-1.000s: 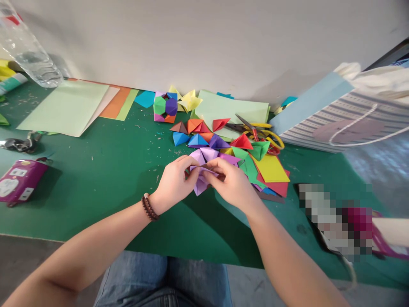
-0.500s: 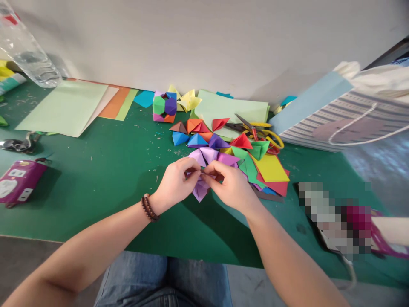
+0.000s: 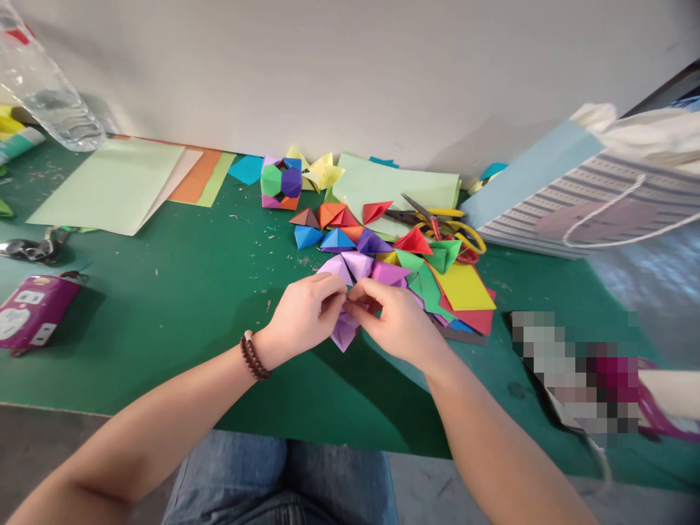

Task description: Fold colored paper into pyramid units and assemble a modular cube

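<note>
the left hand and right hand pinched a lilac folded-paper piece between their fingertips, at the near edge of a heap of coloured paper shapes on a green cutting mat. a slackened pinch risked the folds springing open and the piece slipping into the heap.

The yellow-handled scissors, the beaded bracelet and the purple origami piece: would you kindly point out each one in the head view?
Yellow-handled scissors [image 3: 445, 213], head view, on the upper yellow handle.
Beaded bracelet [image 3: 254, 357], head view, on its beads.
Purple origami piece [image 3: 344, 334], head view, on its lower tip.
</note>
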`<state>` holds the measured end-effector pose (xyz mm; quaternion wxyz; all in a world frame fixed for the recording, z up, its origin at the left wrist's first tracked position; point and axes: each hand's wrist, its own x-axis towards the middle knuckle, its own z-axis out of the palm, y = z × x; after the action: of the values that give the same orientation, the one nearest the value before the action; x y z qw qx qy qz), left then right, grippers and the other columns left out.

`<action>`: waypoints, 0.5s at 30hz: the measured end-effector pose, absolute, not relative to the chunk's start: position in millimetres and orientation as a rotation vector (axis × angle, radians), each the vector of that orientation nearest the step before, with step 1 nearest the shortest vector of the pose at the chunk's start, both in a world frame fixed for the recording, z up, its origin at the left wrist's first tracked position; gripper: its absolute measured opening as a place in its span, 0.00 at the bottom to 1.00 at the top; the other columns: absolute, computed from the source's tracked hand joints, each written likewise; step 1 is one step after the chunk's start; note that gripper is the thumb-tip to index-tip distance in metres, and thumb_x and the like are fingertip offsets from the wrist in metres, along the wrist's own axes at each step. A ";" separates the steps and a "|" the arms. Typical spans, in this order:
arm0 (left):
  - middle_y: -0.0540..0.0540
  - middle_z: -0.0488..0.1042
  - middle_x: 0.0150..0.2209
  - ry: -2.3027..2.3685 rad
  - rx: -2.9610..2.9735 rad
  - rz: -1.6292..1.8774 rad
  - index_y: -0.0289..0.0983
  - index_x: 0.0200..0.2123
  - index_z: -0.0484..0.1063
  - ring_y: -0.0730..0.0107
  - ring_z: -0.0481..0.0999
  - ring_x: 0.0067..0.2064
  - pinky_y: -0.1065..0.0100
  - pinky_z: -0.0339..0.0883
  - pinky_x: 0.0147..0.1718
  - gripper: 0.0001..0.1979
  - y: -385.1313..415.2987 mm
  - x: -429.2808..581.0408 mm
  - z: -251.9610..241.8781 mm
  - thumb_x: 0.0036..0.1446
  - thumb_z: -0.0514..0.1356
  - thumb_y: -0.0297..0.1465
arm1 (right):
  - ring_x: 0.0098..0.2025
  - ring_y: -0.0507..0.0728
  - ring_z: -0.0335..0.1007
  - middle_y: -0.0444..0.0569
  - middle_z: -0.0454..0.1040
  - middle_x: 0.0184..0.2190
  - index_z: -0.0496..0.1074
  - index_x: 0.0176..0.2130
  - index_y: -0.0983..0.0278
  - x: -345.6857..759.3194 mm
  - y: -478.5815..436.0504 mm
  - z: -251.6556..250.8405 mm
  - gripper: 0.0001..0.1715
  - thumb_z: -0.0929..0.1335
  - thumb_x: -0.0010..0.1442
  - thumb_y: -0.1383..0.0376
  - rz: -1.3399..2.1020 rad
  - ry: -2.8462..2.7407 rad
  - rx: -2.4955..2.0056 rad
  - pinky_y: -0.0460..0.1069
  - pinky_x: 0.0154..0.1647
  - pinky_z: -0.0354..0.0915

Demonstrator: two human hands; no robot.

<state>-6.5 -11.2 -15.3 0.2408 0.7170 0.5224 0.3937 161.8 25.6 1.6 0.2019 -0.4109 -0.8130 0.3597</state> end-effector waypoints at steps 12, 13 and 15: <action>0.49 0.76 0.32 1.356 1.485 1.161 0.36 0.33 0.71 0.74 0.75 0.32 0.72 0.70 0.31 0.03 -9.4 -4.3 -15.7 0.57 0.57 0.26 | 0.27 0.53 0.67 0.42 0.68 0.25 0.68 0.39 0.60 162.4 28.4 -6.6 0.04 0.65 0.60 0.65 1.010 -2.059 -1.160 0.47 0.26 0.64; 0.49 0.75 0.31 1.353 1.456 1.160 0.35 0.32 0.71 0.74 0.74 0.31 0.73 0.69 0.30 0.03 -9.2 -4.2 -15.8 0.56 0.57 0.26 | 0.27 0.53 0.67 0.42 0.68 0.25 0.68 0.39 0.60 162.0 28.1 -6.4 0.04 0.65 0.60 0.65 1.011 -2.057 -1.148 0.47 0.26 0.63; 0.50 0.75 0.30 1.344 1.411 1.169 0.35 0.31 0.71 0.76 0.73 0.29 0.74 0.67 0.28 0.03 -8.9 -3.9 -15.3 0.56 0.57 0.26 | 0.27 0.53 0.67 0.42 0.69 0.26 0.68 0.38 0.59 161.5 27.5 -6.0 0.03 0.65 0.60 0.66 1.015 -2.052 -1.113 0.47 0.27 0.64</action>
<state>-3.9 -8.9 -15.3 0.4209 0.5633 0.5364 0.4668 161.5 27.5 -6.0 0.2936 -0.4179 -0.7707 0.3810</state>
